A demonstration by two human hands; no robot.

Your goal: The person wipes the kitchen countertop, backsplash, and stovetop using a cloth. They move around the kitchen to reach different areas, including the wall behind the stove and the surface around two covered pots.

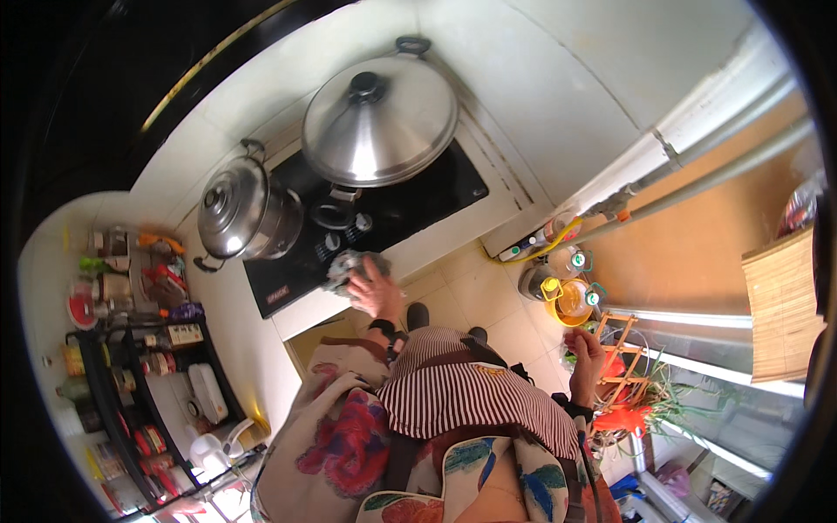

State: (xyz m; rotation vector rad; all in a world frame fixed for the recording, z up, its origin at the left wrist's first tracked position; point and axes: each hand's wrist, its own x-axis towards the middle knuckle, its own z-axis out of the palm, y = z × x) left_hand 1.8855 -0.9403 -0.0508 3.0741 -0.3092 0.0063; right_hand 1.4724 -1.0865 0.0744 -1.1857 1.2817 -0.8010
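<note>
My left hand (pixel 374 291) presses a crumpled grey cloth (pixel 346 269) against the front edge of a black glass cooktop (pixel 418 216). The cloth lies just in front of the two control knobs (pixel 346 233). Behind it stands a large steel wok (pixel 382 131) under a domed lid, its handle pointing towards me. A lidded steel pot (pixel 242 209) sits on the cooktop's left side. Out to my right, away from the cooktop, is my right hand (pixel 586 359). Its fingers are loosely curled, and nothing shows in them; whether they are closed together is unclear.
At the left, a black shelf rack (pixel 140 366) carries jars and boxes. Large oil bottles (pixel 546 284) stand on the tiled floor (pixel 464 287) at the right, near a wooden lattice (pixel 618 353) and green plants (pixel 673 386). A dark range hood (pixel 131 85) hangs at upper left.
</note>
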